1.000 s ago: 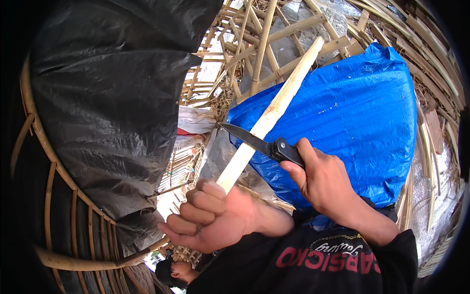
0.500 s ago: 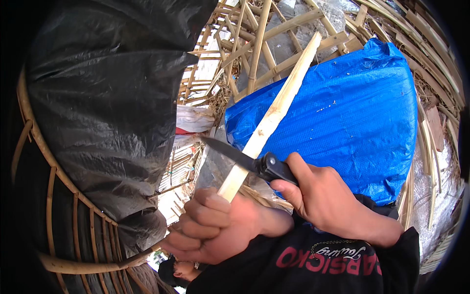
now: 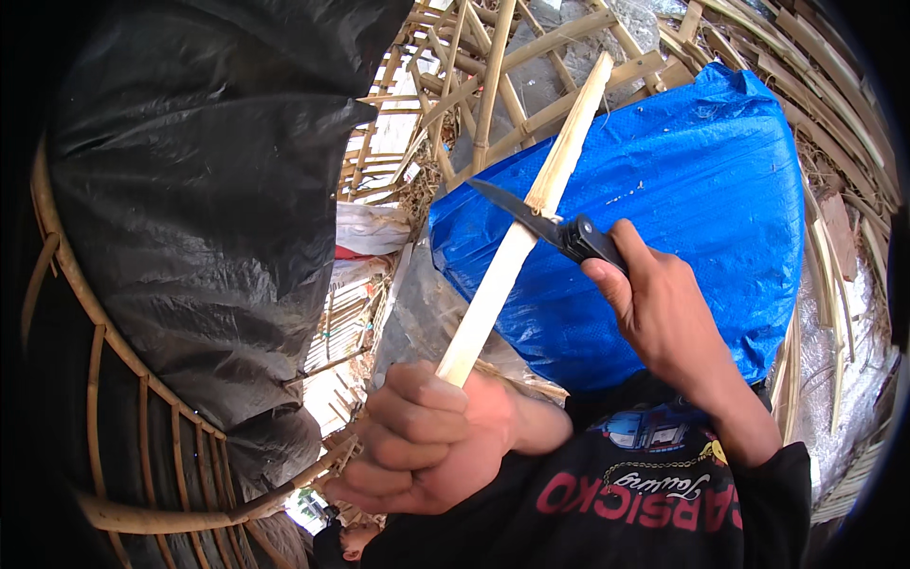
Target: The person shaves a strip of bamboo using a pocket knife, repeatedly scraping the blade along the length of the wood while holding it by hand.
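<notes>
A pale bamboo strip (image 3: 493, 289) slants up and away, its lower end wrapped in the closed fingers of my left hand (image 3: 422, 436). My right hand (image 3: 668, 318) grips the black handle of a knife (image 3: 517, 209), thumb along the handle. The dark blade crosses the strip around the middle of its visible length, pointing up and left. A small curled shaving shows at the blade's edge, where the strip's surface is rough. The strip's lowest end is hidden inside my left fist.
Blue plastic sheeting (image 3: 664, 228) spreads under and right of the strip. Black plastic sheeting (image 3: 199, 190) covers the left, over a bamboo frame (image 3: 123, 351). Crossed bamboo slats (image 3: 493, 85) lie at the far side, with more strips at right. Part of a person (image 3: 351, 542) shows at the lower edge.
My right hand has pushed the knife up along the strip, away from my left hand, and a shaving has curled up at the blade. My left hand keeps its grip, shifted slightly right.
</notes>
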Demonstrator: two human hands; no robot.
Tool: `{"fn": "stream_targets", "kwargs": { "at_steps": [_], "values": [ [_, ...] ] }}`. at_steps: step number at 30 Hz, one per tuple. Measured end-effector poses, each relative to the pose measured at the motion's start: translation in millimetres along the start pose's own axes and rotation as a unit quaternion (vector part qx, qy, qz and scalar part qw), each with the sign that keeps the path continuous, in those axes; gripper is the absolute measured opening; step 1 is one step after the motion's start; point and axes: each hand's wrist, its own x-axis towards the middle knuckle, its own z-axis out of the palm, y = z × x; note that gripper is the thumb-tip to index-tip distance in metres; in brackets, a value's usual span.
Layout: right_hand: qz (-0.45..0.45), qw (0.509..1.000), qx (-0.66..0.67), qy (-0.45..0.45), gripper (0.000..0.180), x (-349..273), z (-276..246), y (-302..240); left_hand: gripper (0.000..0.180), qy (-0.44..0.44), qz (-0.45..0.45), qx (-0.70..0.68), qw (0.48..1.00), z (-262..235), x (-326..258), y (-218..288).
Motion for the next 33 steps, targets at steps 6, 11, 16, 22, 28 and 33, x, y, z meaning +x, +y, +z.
{"fn": "stream_targets", "kwargs": {
  "at_steps": [6, 11, 16, 22, 28, 33],
  "values": [
    [-0.057, 0.996, 0.049, -0.054, 0.039, -19, 7, -10, 0.047, -0.001, -0.023, -0.034, 0.999, -3, 3, -2],
    [0.001, 0.999, 0.019, -0.036, 0.040, 0, 16, 1, 0.044, 0.033, -0.035, -0.037, 0.998, -14, 4, -6],
    [-0.036, 0.999, -0.013, -0.001, 0.040, -15, 29, -2, 0.042, 0.050, -0.044, -0.042, 0.997, -12, 2, -7],
    [-0.043, 0.998, 0.004, -0.045, 0.041, -9, 27, -8, 0.041, 0.056, -0.044, -0.027, 0.997, -24, 11, -7],
    [-0.014, 1.000, -0.003, -0.023, 0.042, 5, 19, 9, 0.041, 0.071, -0.055, -0.034, 0.995, -20, 6, -7],
    [-0.030, 0.997, -0.071, 0.015, 0.043, 4, 26, 6, 0.041, 0.058, -0.047, -0.044, 0.996, -21, 6, -7]
  ]
}}
